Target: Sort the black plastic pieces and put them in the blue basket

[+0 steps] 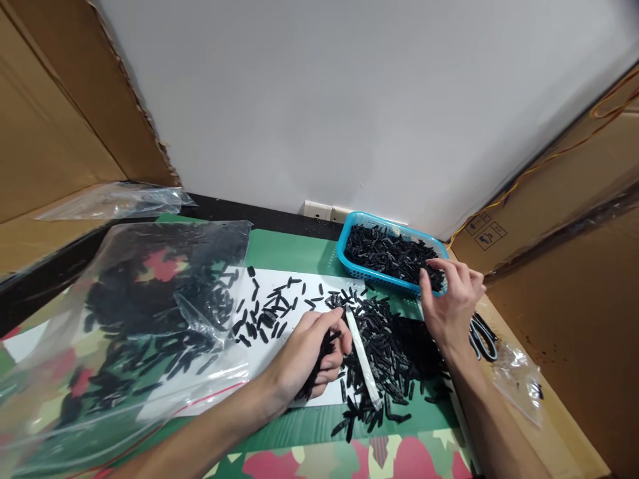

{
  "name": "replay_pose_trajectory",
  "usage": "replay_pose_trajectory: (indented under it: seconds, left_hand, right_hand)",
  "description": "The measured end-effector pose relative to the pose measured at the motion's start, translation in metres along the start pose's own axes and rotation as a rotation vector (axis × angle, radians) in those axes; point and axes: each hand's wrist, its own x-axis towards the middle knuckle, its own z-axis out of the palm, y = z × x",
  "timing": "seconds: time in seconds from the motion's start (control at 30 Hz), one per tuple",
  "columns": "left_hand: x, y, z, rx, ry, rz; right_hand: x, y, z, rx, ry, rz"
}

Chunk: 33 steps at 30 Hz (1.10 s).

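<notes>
My left hand (312, 352) rests on a white sheet (279, 372), its fingers curled around a bunch of small black plastic pieces. Just to its right lies a white strip (363, 359) across a loose pile of the same black pieces (394, 346). My right hand (452, 299) hovers at the near right corner of a blue basket (349, 236) filled with black pieces, fingers spread and touching the pieces at the basket's rim. More black pieces (264, 313) are scattered over the sheet.
A large clear zip bag (150, 319) holding several black pieces lies at the left. Scissors (482, 336) and a small clear bag (519, 379) sit at the right. Cardboard walls (574, 279) stand on both sides, a white wall behind.
</notes>
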Motion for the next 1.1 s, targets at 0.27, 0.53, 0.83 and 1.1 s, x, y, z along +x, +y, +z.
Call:
replay_pose_trajectory:
  seconds: [0.27, 0.53, 0.83, 1.1]
  left_hand:
    - [0.006, -0.005, -0.001, 0.105, 0.048, 0.06]
    - [0.005, -0.011, 0.005, 0.142, 0.125, -0.012]
    - [0.008, -0.007, -0.001, 0.081, 0.063, 0.116]
    - [0.003, -0.003, -0.003, 0.078, -0.081, 0.182]
  right_hand:
    - [-0.025, -0.07, -0.016, 0.722, -0.565, -0.145]
    - [-0.039, -0.077, -0.008, 0.804, -0.585, -0.224]
    - [-0.034, -0.075, -0.013, 0.833, -0.528, -0.063]
    - [-0.032, -0.069, -0.009, 0.982, -0.606, 0.208]
